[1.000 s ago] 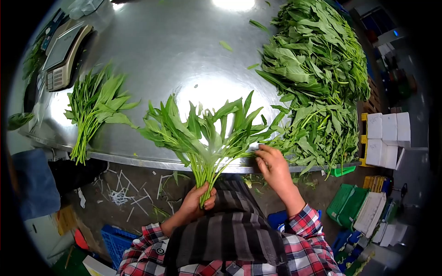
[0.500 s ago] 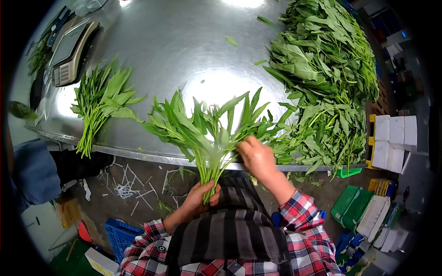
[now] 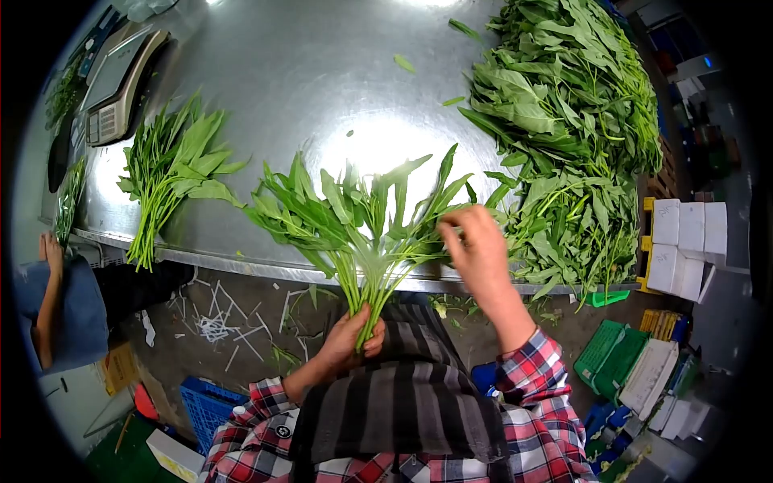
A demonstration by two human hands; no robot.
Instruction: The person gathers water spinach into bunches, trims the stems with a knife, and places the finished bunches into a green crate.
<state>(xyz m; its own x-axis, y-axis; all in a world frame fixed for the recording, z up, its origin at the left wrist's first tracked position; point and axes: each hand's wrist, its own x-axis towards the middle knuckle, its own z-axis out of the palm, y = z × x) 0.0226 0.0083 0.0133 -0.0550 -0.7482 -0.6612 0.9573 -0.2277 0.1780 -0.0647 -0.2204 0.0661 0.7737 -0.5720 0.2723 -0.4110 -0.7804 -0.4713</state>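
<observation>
My left hand [image 3: 352, 332] is closed around the lower stems of a bunch of water spinach [image 3: 366, 262], held upright at the table's front edge with its leaves fanned out. Just right of those leaves is my right hand [image 3: 477, 241], its fingers bent and thumb apart, with nothing visible in them. A large pile of water spinach [image 3: 564, 105] covers the table's right side, close beyond my right hand. Another bunch of water spinach [image 3: 169, 173] lies at the left, its stems over the table edge.
The metal table [image 3: 266, 88] bears a digital scale [image 3: 117, 92] at back left. At far left, a co-worker's hand [image 3: 51, 253] is by some greens [image 3: 71, 197]. White scraps [image 3: 216, 326] litter the floor. Green crates [image 3: 609, 358] and white boxes [image 3: 684, 241] stand right.
My right hand has moved right and slightly up from the bunch's leaves. My left hand keeps its grip on the stems. The co-worker's hand and greens have come into view at far left.
</observation>
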